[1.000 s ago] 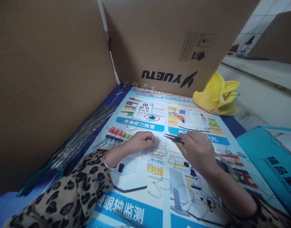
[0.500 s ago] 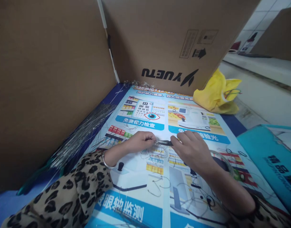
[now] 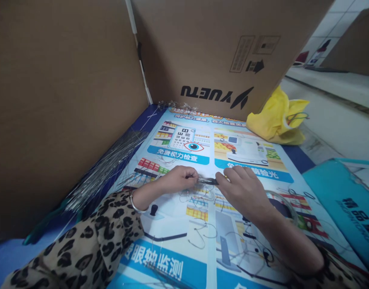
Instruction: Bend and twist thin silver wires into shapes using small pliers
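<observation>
My right hand (image 3: 244,192) is closed around the handles of a pair of pliers (image 3: 207,181), whose dark metal jaws point left. At the tip of the jaws, my left hand (image 3: 180,179) pinches what looks like a thin wire (image 3: 188,194), with fine loops showing just below the fingers. Its held end is hidden by the fingertips. Both hands are over a printed poster (image 3: 211,220) spread on the table. Bent wire pieces (image 3: 199,240) lie on the poster, nearer to me.
A bundle of long thin wires (image 3: 102,168) lies at the left. Cardboard panels (image 3: 214,52) stand at the back and left. A yellow bag (image 3: 273,118) sits at the far right, with a turquoise box (image 3: 337,196) nearer. A coil of wire (image 3: 289,206) lies by my right forearm.
The view has shifted very slightly. Both hands and the pliers hold nearly the same position.
</observation>
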Available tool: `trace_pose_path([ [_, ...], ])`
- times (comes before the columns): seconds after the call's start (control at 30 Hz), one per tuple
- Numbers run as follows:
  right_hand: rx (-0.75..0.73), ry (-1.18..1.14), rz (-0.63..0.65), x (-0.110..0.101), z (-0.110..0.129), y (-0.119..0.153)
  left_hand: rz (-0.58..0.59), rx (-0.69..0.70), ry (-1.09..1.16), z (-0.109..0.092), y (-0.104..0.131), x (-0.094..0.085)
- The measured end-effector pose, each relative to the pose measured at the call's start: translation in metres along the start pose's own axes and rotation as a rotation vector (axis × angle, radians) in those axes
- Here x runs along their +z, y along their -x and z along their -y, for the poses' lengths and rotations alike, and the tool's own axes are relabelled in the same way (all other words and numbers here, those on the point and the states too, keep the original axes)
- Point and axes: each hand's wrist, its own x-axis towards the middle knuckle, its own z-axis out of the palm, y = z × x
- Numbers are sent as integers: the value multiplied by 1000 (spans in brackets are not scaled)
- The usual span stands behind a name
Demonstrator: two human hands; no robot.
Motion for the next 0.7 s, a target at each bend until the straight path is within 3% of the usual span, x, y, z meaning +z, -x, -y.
trace_pose_path([
  [0.7,24,-104,123,4,3,-1,-55,2,-77,3,-2,2],
])
